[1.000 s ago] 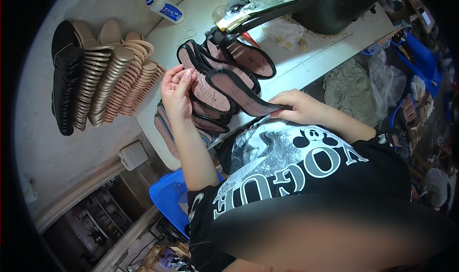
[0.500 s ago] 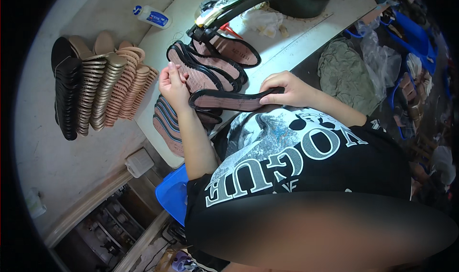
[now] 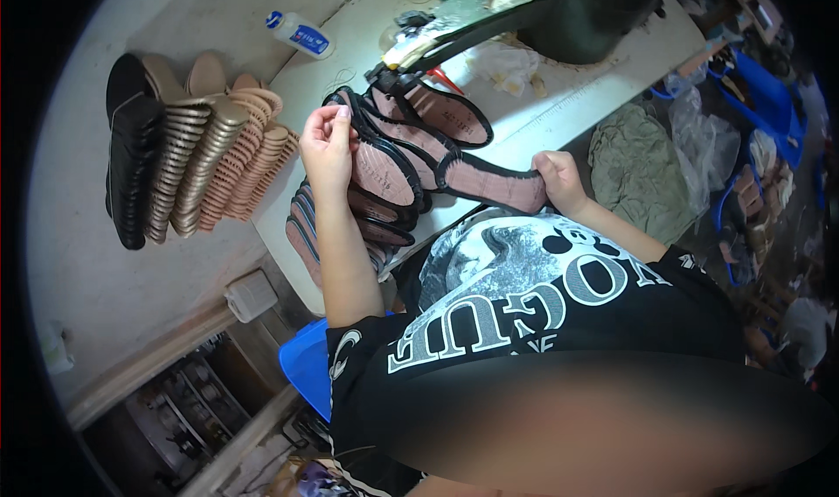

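My right hand (image 3: 561, 182) is closed on the heel end of a shoe insole (image 3: 491, 182), pinkish-brown with a black edging. The insole tilts just above the near edge of the white table, its other end by a group of similar black-edged insoles (image 3: 384, 172). My left hand (image 3: 329, 145) is raised at the left side of that group, thumb and fingers curled together in a pinch. Whatever is between them, if anything, is too small to make out. Beneath my left forearm lies a stack of more insoles (image 3: 306, 243).
A dark machine arm (image 3: 489, 38) reaches over the white table (image 3: 516, 130). Farther left stands a white bottle with a blue label (image 3: 301, 35). Rows of black, gold and tan shoe parts (image 3: 188, 156) lean at the left wall. A grey-green cloth (image 3: 642, 173) lies at the right.
My right hand has moved right with the insole, turning its pink face up more and drawing it away from my left wrist. The left fingers stay pinched. The whole view has shifted slightly.
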{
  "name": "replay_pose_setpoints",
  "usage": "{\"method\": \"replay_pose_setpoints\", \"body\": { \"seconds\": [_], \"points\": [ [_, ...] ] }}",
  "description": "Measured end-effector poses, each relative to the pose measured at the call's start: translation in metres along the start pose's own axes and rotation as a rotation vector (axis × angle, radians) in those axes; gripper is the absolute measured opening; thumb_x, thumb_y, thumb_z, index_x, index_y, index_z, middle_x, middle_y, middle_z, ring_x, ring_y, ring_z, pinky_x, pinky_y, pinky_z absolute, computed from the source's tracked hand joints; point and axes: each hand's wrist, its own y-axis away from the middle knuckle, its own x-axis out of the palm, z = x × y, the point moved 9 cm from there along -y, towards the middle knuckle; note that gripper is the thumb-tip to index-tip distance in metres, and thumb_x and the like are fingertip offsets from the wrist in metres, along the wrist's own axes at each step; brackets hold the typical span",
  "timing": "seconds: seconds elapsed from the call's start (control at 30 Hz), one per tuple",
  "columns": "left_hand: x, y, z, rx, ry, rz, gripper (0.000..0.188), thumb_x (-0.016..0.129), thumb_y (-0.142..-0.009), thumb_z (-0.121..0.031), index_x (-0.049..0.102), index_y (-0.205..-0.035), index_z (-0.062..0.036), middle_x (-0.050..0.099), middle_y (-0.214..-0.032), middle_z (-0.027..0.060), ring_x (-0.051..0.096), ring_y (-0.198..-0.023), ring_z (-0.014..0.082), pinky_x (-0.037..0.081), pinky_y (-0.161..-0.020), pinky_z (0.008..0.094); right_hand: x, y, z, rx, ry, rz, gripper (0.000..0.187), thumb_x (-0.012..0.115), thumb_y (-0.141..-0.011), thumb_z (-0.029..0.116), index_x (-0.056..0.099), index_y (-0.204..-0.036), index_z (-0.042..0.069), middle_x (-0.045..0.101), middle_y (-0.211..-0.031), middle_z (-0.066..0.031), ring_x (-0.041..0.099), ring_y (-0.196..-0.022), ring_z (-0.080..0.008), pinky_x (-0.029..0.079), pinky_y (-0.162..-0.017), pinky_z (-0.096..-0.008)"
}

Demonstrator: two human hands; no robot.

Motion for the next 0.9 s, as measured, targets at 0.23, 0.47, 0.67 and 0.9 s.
{"method": "replay_pose_setpoints", "body": {
  "seconds": [0.23, 0.47, 0.67, 0.9],
  "points": [
    [-0.046, -0.009, -0.004, 0.153, -0.222, -0.118, 0.012, 0.057, -0.084, -0.003, 0.060, -0.096, -0.0008, 0.058, -0.078, 0.0006, 0.053, -0.072, 0.0091, 0.044, -0.070, 0.0227, 0.031, -0.022, 0.021, -0.272, 0.251, 0.126, 0.041, 0.056, -0.085, 0.021, 0.040, -0.056, -0.001, 0.036, -0.052, -0.0125, 0.038, -0.048, -0.0256, 0.030, -0.049, -0.0353],
    [-0.044, -0.037, -0.003, 0.137, -0.258, -0.043, 0.015, 0.061, -0.083, -0.007, 0.059, -0.096, 0.0000, 0.058, -0.081, 0.0031, 0.053, -0.072, 0.0094, 0.046, -0.069, 0.0240, 0.031, -0.023, 0.022, -0.281, 0.272, 0.141, 0.039, 0.056, -0.084, 0.021, 0.039, -0.056, 0.000, 0.037, -0.053, -0.0130, 0.039, -0.048, -0.0280, 0.030, -0.048, -0.0361],
    [-0.004, -0.120, 0.011, 0.215, -0.742, 0.200, 0.026, 0.064, -0.079, -0.014, 0.061, -0.100, 0.0009, 0.064, -0.088, 0.0174, 0.063, -0.080, 0.0258, 0.049, -0.074, 0.0348, 0.035, -0.022, 0.023, -0.272, 0.296, 0.160, 0.038, 0.055, -0.083, 0.023, 0.040, -0.056, 0.000, 0.038, -0.052, -0.0127, 0.040, -0.048, -0.0278, 0.031, -0.048, -0.0360],
    [0.013, -0.173, 0.087, -0.046, -1.342, 0.491, 0.046, 0.072, -0.064, -0.017, 0.060, -0.106, -0.0018, 0.063, -0.098, 0.0184, 0.061, -0.087, 0.0283, 0.048, -0.079, 0.0351, 0.036, -0.020, 0.027, -0.302, 0.302, 0.178, 0.038, 0.055, -0.083, 0.025, 0.043, -0.056, 0.002, 0.041, -0.053, -0.0118, 0.043, -0.048, -0.0282, 0.032, -0.047, -0.0364]
  ]
}}
